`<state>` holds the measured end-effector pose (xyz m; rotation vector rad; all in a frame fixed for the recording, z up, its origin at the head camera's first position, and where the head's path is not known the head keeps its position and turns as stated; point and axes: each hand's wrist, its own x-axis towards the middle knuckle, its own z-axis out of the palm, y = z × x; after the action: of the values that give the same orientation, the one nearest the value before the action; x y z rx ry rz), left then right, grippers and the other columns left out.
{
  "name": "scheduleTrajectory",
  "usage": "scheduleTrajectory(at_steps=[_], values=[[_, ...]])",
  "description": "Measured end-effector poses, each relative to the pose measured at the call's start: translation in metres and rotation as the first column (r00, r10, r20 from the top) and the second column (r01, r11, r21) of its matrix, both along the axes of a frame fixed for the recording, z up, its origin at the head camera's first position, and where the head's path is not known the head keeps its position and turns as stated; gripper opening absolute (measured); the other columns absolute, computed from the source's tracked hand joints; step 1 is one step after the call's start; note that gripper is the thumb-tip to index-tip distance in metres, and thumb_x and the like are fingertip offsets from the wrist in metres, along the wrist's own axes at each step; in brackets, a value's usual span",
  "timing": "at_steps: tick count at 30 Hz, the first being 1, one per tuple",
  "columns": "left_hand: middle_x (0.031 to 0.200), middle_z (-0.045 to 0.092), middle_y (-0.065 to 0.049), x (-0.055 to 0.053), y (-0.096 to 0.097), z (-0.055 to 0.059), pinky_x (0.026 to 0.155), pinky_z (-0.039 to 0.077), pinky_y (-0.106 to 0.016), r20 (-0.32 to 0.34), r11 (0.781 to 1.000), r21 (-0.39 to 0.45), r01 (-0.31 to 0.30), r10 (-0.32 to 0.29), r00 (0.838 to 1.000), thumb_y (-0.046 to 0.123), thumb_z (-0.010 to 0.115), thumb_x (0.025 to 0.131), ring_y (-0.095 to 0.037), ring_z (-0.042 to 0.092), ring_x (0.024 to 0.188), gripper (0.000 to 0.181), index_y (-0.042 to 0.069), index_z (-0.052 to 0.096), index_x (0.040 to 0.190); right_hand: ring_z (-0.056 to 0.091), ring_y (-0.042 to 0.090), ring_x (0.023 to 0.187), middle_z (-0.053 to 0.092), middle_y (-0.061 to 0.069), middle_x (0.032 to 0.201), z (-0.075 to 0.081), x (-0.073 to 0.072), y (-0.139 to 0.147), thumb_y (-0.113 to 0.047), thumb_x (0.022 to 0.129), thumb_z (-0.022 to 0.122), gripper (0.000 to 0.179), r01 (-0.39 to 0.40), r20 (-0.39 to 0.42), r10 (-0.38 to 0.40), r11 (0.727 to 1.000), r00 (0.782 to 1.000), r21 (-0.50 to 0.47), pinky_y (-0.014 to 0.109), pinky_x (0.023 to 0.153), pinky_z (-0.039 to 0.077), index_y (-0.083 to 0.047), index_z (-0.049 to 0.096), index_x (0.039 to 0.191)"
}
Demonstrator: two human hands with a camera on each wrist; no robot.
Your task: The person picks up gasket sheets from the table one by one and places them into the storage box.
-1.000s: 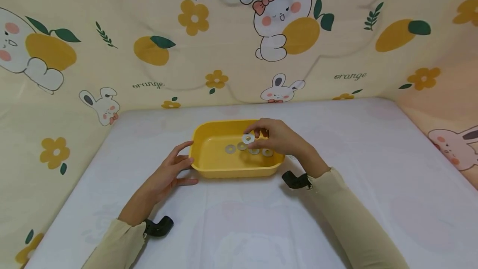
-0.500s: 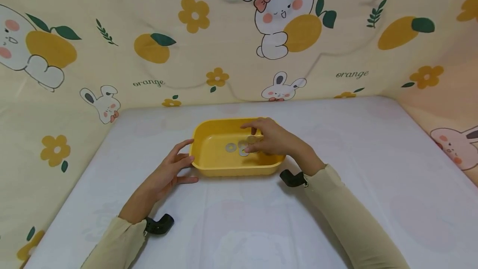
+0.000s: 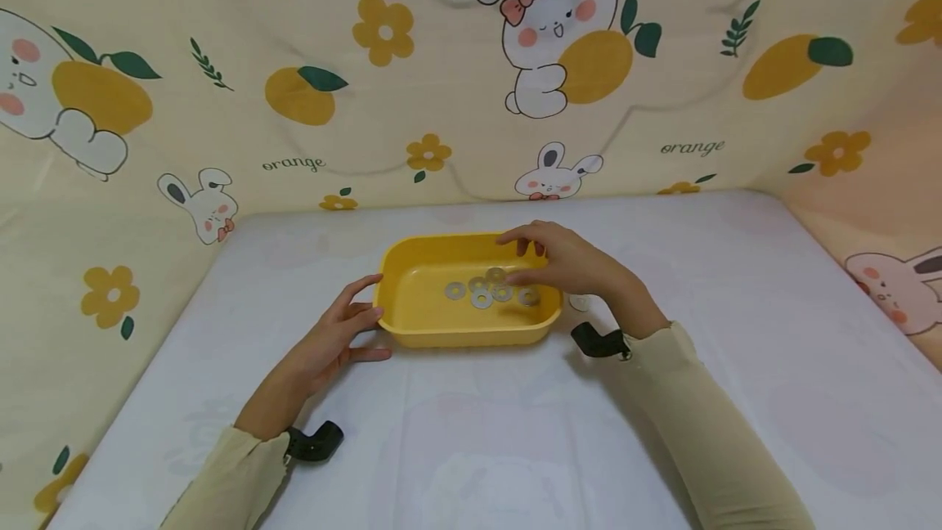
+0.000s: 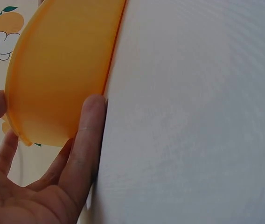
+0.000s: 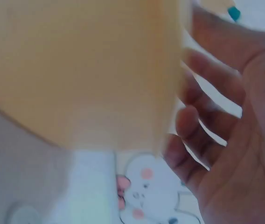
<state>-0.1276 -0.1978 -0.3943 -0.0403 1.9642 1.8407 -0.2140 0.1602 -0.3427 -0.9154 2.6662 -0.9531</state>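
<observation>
A yellow plastic tray [image 3: 412,252] stands on the white table, with several flat metal washers [image 3: 482,299] lying in its middle and right part. My right hand [image 3: 518,260] hovers over the tray's right end with relaxed fingers and holds nothing. In the right wrist view that hand [image 5: 226,140] is spread open beside the blurred tray wall [image 5: 76,70]. My left hand [image 3: 368,321] rests on the table with straight fingers touching the tray's left end. The left wrist view shows a finger [image 4: 88,135] lying against the tray's outer wall [image 4: 62,70].
The white table [image 3: 736,309] is walled at the back and both sides by a cream cloth printed with rabbits and oranges [image 3: 441,105]. A black wrist mount sits on each forearm [image 3: 312,442] [image 3: 599,342].
A second ago my right hand pinched a washer above the tray. It lowered the washer among the others, let go and drew back to the right. The left hand stayed put.
</observation>
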Motion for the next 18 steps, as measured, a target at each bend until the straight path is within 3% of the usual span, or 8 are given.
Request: scheduleTrajectory(at_steps=[4, 9, 13, 18], values=[[0.151, 0.032, -0.020, -0.001, 0.001, 0.000, 0.091, 0.060, -0.041, -0.001, 1.000, 0.000, 0.000, 0.000, 1.000, 0.031, 0.053, 0.103, -0.026, 0.055, 0.121, 0.062, 0.036, 0.021, 0.156, 0.051, 0.025, 0.099, 0.060, 0.006, 0.110, 0.009, -0.002, 0.020, -0.035, 0.085, 0.079, 0.053, 0.018, -0.014, -0.018, 1.000, 1.000, 0.001, 0.038, 0.085, 0.047, -0.018, 0.061, 0.132], [0.152, 0.030, -0.020, -0.002, 0.002, 0.000, 0.090, 0.060, -0.041, -0.002, 1.000, 0.002, -0.006, 0.006, 1.000, 0.030, 0.052, 0.104, -0.027, 0.053, 0.123, 0.061, 0.036, 0.021, 0.156, 0.051, 0.023, 0.095, 0.060, 0.005, 0.106, 0.016, -0.006, 0.058, -0.032, 0.086, 0.078, 0.047, 0.097, -0.039, -0.096, 0.995, 0.995, 0.034, 0.036, 0.084, 0.047, -0.019, 0.063, 0.128], [0.152, 0.030, -0.020, -0.002, 0.002, 0.000, 0.090, 0.061, -0.041, -0.002, 1.000, 0.006, -0.008, 0.008, 1.000, 0.028, 0.051, 0.105, -0.026, 0.053, 0.122, 0.061, 0.035, 0.021, 0.156, 0.054, 0.024, 0.099, 0.063, 0.005, 0.108, 0.011, -0.009, 0.082, -0.028, 0.088, 0.077, 0.041, 0.132, 0.002, -0.132, 0.987, 0.991, 0.095, 0.034, 0.086, 0.048, -0.023, 0.065, 0.127], [0.152, 0.030, -0.020, -0.002, 0.002, 0.000, 0.090, 0.060, -0.041, 0.006, 1.000, 0.006, -0.006, 0.006, 1.000, 0.026, 0.050, 0.105, -0.026, 0.054, 0.122, 0.060, 0.036, 0.020, 0.157, 0.057, 0.025, 0.101, 0.066, 0.010, 0.115, -0.002, -0.012, 0.099, -0.021, 0.090, 0.074, 0.039, 0.117, 0.067, -0.127, 0.984, 0.990, 0.136, 0.035, 0.085, 0.050, -0.018, 0.065, 0.128]])
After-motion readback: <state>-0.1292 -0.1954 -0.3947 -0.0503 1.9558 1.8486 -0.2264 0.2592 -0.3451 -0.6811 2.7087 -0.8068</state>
